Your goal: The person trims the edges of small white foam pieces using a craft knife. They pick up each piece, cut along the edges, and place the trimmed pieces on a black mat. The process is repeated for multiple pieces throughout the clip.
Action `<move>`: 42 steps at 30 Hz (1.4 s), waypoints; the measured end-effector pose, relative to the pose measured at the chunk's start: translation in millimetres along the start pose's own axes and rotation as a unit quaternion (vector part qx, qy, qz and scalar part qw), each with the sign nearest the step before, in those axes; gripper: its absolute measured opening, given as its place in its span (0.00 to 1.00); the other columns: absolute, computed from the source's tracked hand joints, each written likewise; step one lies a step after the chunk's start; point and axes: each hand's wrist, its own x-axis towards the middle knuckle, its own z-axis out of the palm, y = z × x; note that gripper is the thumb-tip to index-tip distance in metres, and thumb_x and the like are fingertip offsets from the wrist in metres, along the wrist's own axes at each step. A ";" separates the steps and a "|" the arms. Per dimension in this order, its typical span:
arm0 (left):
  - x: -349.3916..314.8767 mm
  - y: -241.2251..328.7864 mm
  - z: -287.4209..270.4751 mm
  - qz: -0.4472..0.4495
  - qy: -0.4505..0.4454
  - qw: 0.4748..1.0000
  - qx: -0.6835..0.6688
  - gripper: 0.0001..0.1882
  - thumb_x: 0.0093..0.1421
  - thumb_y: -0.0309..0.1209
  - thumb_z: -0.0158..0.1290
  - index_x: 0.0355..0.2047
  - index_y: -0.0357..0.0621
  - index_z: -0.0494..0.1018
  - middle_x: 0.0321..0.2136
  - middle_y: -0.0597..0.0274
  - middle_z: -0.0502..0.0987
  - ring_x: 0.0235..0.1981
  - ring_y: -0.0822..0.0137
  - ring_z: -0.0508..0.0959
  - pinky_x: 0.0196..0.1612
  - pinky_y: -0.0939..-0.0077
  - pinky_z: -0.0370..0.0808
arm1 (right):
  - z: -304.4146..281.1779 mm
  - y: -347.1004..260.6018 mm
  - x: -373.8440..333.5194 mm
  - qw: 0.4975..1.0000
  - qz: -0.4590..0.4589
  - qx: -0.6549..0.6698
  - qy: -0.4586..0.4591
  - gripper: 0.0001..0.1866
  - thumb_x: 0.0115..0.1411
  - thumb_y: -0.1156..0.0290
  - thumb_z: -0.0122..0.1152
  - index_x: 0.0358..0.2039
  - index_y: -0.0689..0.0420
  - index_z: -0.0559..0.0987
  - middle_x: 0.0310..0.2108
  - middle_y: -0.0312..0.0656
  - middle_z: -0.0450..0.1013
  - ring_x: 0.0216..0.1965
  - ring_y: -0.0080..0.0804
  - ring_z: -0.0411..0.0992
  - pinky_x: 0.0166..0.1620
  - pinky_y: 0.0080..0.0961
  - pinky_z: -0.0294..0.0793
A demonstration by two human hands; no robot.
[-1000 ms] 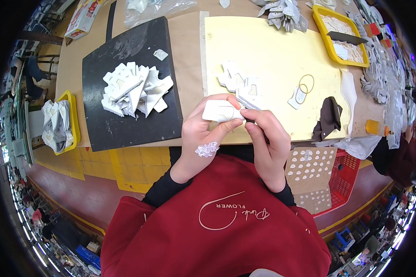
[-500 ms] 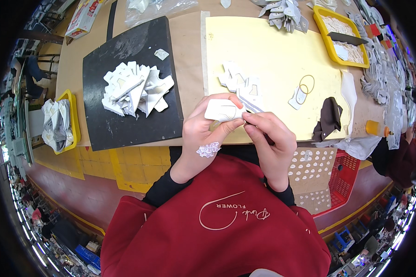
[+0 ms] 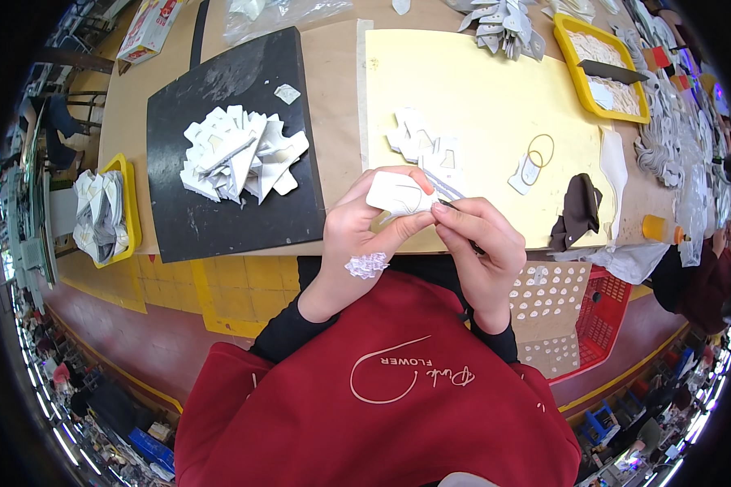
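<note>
My left hand (image 3: 364, 219) is closed round a white padded cut piece (image 3: 396, 193) with a curved line on its face, held above the table's front edge. Against the right end of that piece, my right hand (image 3: 483, 243) pinches thumb and forefinger together. A thin dark bit shows at those fingertips, too small to name. Just beyond the hands, several similar white-grey pieces (image 3: 413, 134) lie on the yellow sheet (image 3: 487, 97). To the left, a heap of white pieces (image 3: 240, 154) rests on a black board (image 3: 219, 81).
A yellow tray (image 3: 562, 40) of small pale parts stands at the far right. Nearer are a ring with a tag (image 3: 526, 174), a dark brown cloth (image 3: 578, 211) and an orange-yellow bottle (image 3: 660, 229). Another yellow tray (image 3: 130, 195) is at the left; a red crate (image 3: 605, 312) sits below the table.
The white piece has tilted slightly in my left hand, and its right end has turned a little downward. Both hands stay nearly in place.
</note>
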 end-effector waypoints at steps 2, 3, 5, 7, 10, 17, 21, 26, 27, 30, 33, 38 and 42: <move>-0.8 -0.4 1.0 -0.002 0.007 1.000 0.005 0.09 0.54 0.22 0.61 0.36 0.36 0.77 0.40 0.61 0.77 0.42 0.68 0.76 0.44 0.76 0.74 | 0.5 -0.7 -0.5 1.000 0.017 0.010 0.001 0.14 0.52 0.85 0.63 0.40 0.61 0.82 0.29 0.40 0.75 0.26 0.24 0.71 0.27 0.17 0.68; -0.6 0.1 1.0 0.010 0.006 1.000 0.029 0.09 0.54 0.22 0.61 0.36 0.36 0.77 0.40 0.61 0.77 0.42 0.68 0.76 0.44 0.76 0.74 | 1.2 -1.9 -1.6 0.999 0.030 0.017 0.004 0.14 0.53 0.85 0.63 0.40 0.61 0.82 0.29 0.40 0.74 0.26 0.24 0.71 0.27 0.17 0.68; 0.3 2.2 1.0 0.033 0.004 0.996 0.078 0.10 0.53 0.22 0.61 0.36 0.36 0.77 0.40 0.62 0.77 0.42 0.67 0.76 0.44 0.76 0.73 | 2.7 -5.3 -3.1 0.999 0.045 0.014 0.007 0.14 0.53 0.85 0.62 0.41 0.61 0.82 0.29 0.41 0.74 0.26 0.24 0.71 0.27 0.17 0.68; 0.3 3.1 1.3 0.043 0.011 0.993 0.113 0.10 0.53 0.22 0.61 0.37 0.36 0.77 0.40 0.62 0.77 0.42 0.67 0.76 0.44 0.76 0.73 | 4.1 -9.2 -3.0 0.999 0.049 -0.006 0.007 0.14 0.54 0.85 0.61 0.42 0.61 0.81 0.29 0.41 0.74 0.28 0.25 0.71 0.29 0.18 0.69; 0.6 1.8 1.5 0.046 0.017 0.991 0.125 0.10 0.53 0.22 0.61 0.36 0.36 0.77 0.40 0.61 0.77 0.42 0.67 0.76 0.44 0.76 0.74 | 6.0 -6.5 -5.0 0.998 0.070 -0.007 -0.003 0.14 0.57 0.84 0.58 0.45 0.62 0.79 0.33 0.41 0.75 0.31 0.22 0.71 0.33 0.17 0.70; 0.9 -0.7 -3.7 0.039 0.007 0.996 0.074 0.09 0.53 0.22 0.60 0.36 0.36 0.78 0.40 0.60 0.78 0.42 0.66 0.77 0.44 0.74 0.74 | 1.4 -6.1 -7.9 0.928 0.249 0.277 -0.017 0.15 0.61 0.81 0.57 0.49 0.64 0.76 0.41 0.37 0.75 0.34 0.16 0.69 0.38 0.13 0.68; 0.8 -3.6 -6.2 0.057 -0.010 0.994 0.092 0.10 0.54 0.20 0.60 0.37 0.33 0.75 0.41 0.59 0.77 0.41 0.72 0.75 0.45 0.79 0.71 | -3.0 -6.3 -6.0 0.961 0.220 0.160 -0.047 0.15 0.59 0.82 0.58 0.48 0.62 0.78 0.38 0.37 0.76 0.34 0.17 0.69 0.35 0.14 0.67; 1.7 -1.8 -5.4 0.076 -0.013 0.989 0.124 0.10 0.54 0.20 0.60 0.36 0.33 0.76 0.40 0.58 0.77 0.40 0.71 0.75 0.45 0.78 0.71 | 1.0 -1.3 -4.1 0.990 0.107 0.087 -0.042 0.14 0.59 0.84 0.56 0.47 0.66 0.77 0.31 0.37 0.72 0.30 0.17 0.65 0.31 0.12 0.62; 1.9 -1.6 -5.6 0.069 -0.014 0.990 0.124 0.10 0.54 0.21 0.60 0.37 0.34 0.76 0.40 0.59 0.78 0.42 0.69 0.76 0.45 0.77 0.72 | 1.7 0.9 -3.7 0.992 0.088 0.079 -0.040 0.14 0.60 0.83 0.56 0.47 0.66 0.77 0.31 0.37 0.72 0.30 0.17 0.65 0.30 0.12 0.61; 2.9 1.7 -7.0 0.036 -0.023 0.993 0.107 0.10 0.55 0.22 0.59 0.38 0.35 0.77 0.41 0.59 0.78 0.44 0.66 0.76 0.45 0.74 0.73 | 1.1 -6.6 -2.8 0.964 0.197 0.173 -0.036 0.14 0.62 0.80 0.55 0.48 0.65 0.76 0.31 0.38 0.71 0.27 0.17 0.63 0.27 0.12 0.59; 4.2 4.7 -9.2 -0.023 -0.037 0.998 0.044 0.10 0.58 0.24 0.58 0.40 0.35 0.76 0.41 0.59 0.78 0.44 0.67 0.76 0.46 0.75 0.72 | -3.4 3.7 -4.1 0.877 0.323 0.353 -0.046 0.14 0.64 0.76 0.54 0.49 0.63 0.75 0.31 0.38 0.69 0.24 0.17 0.61 0.24 0.13 0.55; 7.2 -14.2 -12.5 -0.088 0.002 0.995 -0.037 0.13 0.60 0.27 0.57 0.42 0.32 0.75 0.39 0.58 0.77 0.40 0.68 0.76 0.45 0.78 0.71 | -10.8 11.5 -5.5 0.708 0.370 0.599 -0.056 0.13 0.64 0.74 0.53 0.49 0.60 0.75 0.31 0.39 0.68 0.23 0.19 0.62 0.23 0.13 0.56; 13.4 -24.4 -18.5 -0.045 0.028 0.997 0.061 0.13 0.58 0.28 0.58 0.40 0.30 0.74 0.36 0.56 0.76 0.36 0.67 0.76 0.42 0.78 0.71 | -0.9 -6.2 -9.1 0.928 0.197 0.305 -0.086 0.12 0.60 0.80 0.57 0.45 0.60 0.79 0.29 0.37 0.70 0.25 0.20 0.66 0.26 0.13 0.62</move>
